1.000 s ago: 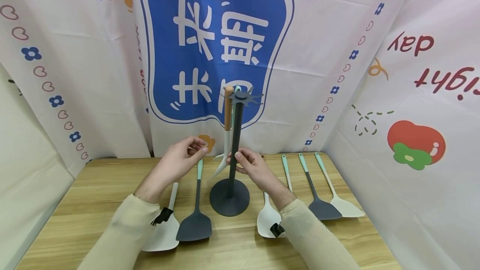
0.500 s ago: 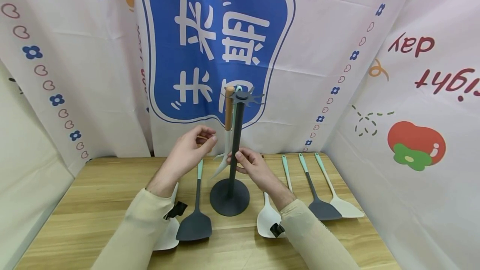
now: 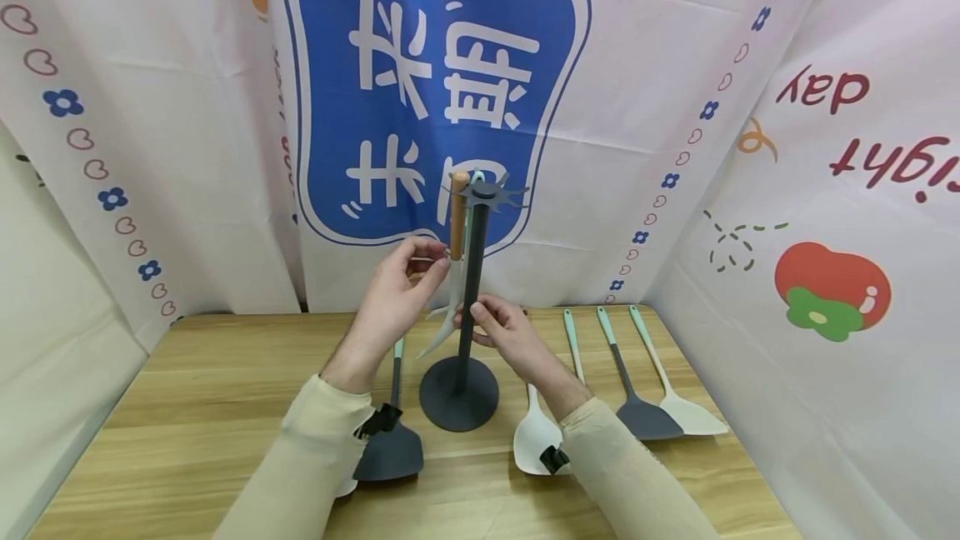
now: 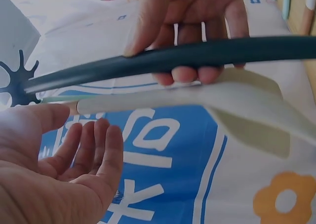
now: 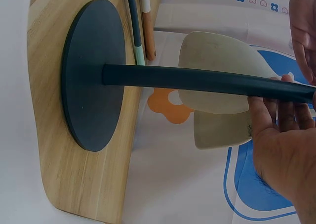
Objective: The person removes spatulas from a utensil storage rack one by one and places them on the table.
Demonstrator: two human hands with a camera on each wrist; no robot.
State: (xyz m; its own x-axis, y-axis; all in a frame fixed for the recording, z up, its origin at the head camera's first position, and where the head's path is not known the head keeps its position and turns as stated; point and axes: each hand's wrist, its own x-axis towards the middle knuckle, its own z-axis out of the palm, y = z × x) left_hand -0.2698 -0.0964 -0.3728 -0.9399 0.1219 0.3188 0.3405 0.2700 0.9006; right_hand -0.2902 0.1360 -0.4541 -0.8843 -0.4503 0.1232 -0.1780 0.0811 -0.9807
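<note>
A black utensil stand (image 3: 472, 290) with a round base and a hooked top stands upright on the table. From its hooks hang a white spatula with a wooden handle (image 3: 458, 223) and, behind it, a pale one with a mint handle (image 3: 469, 227). My right hand (image 3: 506, 330) holds the pole, thumb on one side and fingertips on the other, as the left wrist view shows. My left hand (image 3: 405, 286) is at the lower end of the wooden handle. Its thumb tip meets that end in the left wrist view, and the loosely bent fingers (image 4: 114, 150) stand apart from it.
A dark spatula (image 3: 390, 452) lies left of the base, and a white one (image 3: 347, 487) is mostly hidden under the left sleeve. To the right lie a white spatula (image 3: 534, 440), a dark one (image 3: 648, 419) and a pale one (image 3: 693, 417). Printed cloth (image 3: 637, 65) hangs behind the table.
My left hand has moved right and upward to the hanging spatula's wooden handle. The right hand has stayed on the pole.
</note>
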